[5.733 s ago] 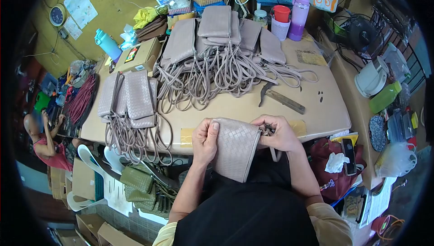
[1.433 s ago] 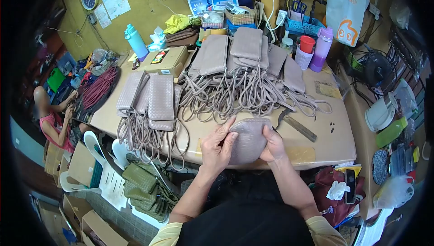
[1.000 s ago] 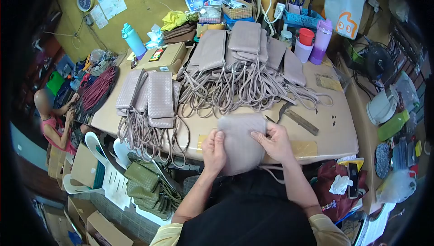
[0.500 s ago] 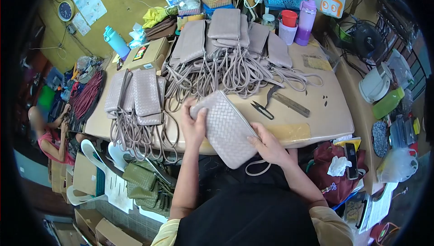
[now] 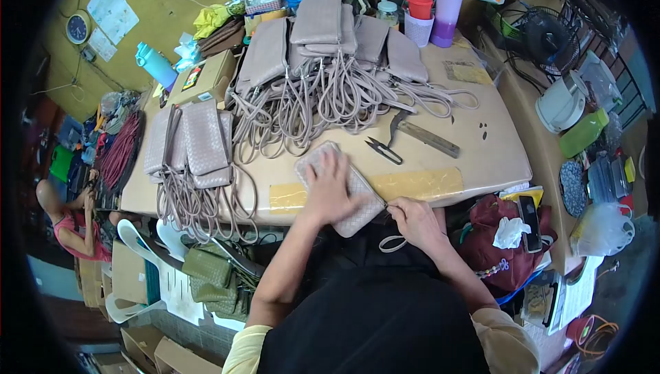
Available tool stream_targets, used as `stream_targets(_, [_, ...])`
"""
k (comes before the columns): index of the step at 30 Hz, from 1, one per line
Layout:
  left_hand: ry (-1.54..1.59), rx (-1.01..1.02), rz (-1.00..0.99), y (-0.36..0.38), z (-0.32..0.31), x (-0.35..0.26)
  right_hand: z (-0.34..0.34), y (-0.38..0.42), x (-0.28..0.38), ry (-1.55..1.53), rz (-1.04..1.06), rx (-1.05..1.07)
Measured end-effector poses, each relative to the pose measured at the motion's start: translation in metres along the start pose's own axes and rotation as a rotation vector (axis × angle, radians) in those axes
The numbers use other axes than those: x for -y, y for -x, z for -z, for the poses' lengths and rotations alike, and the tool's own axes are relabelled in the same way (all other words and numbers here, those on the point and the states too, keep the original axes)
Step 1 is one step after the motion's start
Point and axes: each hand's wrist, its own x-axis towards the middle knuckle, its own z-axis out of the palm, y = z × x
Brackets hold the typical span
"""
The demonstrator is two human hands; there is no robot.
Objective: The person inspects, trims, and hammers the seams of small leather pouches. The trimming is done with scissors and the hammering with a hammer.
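Note:
A pale grey-mauve woven zip pouch (image 5: pixel 361 221) lies at the table's front edge, its lower end jutting over the side. My left hand (image 5: pixel 328 192) rests flat on its upper face with the fingers spread. At the pouch's right corner, by the zip end, my right hand (image 5: pixel 416 224) is closed on the wrist strap (image 5: pixel 393 245), whose loop hangs below the fingers. Whether a zip pull is also in that pinch is hidden. Thread snips (image 5: pixel 385 150) and a knife-like tool with a flat handle (image 5: pixel 430 139) lie just beyond the pouch.
Stacked matching pouches (image 5: pixel 265 54) with tangled straps fill the table's back; more pouches (image 5: pixel 205 137) lie at left. Green woven pouches (image 5: pixel 210 271) sit on a white chair (image 5: pixel 175 284). A maroon bag (image 5: pixel 485 243) is at right. Another person (image 5: pixel 79 226) sits far left.
The pouch has come down from both hands onto the table edge. My left hand has moved from gripping its side to lying flat on top; my right has closed at the strap corner.

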Motion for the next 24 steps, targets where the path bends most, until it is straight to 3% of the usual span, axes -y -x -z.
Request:
stream_targets(1, [0.002,0.001,-0.009,0.015,0.0,-0.015,0.001,-0.003,0.003,0.004,-0.005,-0.006])
stream_targets(4, [-0.007,-0.03,-0.153,0.046,0.009,-0.039,0.029,-0.019,0.033,-0.622,-0.514,0.448])
stream_targets(5, [0.268,-0.017,-0.09,0.053,0.025,-0.034,0.033,-0.026,0.039,-0.624,-0.511,0.45])
stream_targets(6, [0.541,-0.003,-0.029,0.059,0.042,-0.027,0.034,-0.032,0.042,-0.695,-0.142,0.274])
stream_targets(7, [0.507,-0.235,-0.141,0.064,0.06,-0.02,0.036,-0.036,0.047,-0.746,0.22,0.093])
stream_targets(8, [0.775,-0.211,0.016,0.074,0.073,-0.009,0.043,-0.046,0.054,-0.747,0.221,0.094])
stream_targets(9, [1.196,-0.422,0.048,0.078,0.075,-0.007,0.051,-0.059,0.061,-0.397,0.174,-0.158])
stream_targets(10, [1.247,-0.429,0.032,0.082,0.082,0.0,0.055,-0.066,0.066,-0.042,0.126,-0.404])
stream_targets(11, [1.299,-0.438,0.013,0.084,0.088,0.007,0.055,-0.067,0.056,-0.042,0.137,-0.407])
stream_targets(13, [1.381,-0.493,0.019,0.074,0.071,0.01,0.049,-0.066,0.023,-0.865,-0.057,0.277])
stream_targets(14, [1.467,-0.532,0.041,0.069,0.059,0.013,0.043,-0.061,0.017,-0.865,-0.144,0.336])
stream_targets(15, [1.469,-0.53,0.037,0.065,0.05,0.022,0.036,-0.059,0.018,-0.862,-0.145,0.333])
stream_targets(17, [1.263,-0.444,0.41,0.061,0.038,0.041,0.022,-0.054,0.023,-0.869,-0.05,0.095])
stream_targets(18, [1.259,-0.646,0.293,0.051,0.035,0.029,0.019,-0.052,0.021,-0.815,-0.035,0.07])
stream_targets(22, [1.156,-0.745,0.304,0.05,0.017,0.032,0.019,-0.045,0.026,-0.635,-0.099,0.001])
stream_targets(24, [1.074,-0.784,0.303,0.049,0.015,0.032,0.016,-0.045,0.028,-0.552,-0.071,-0.154])
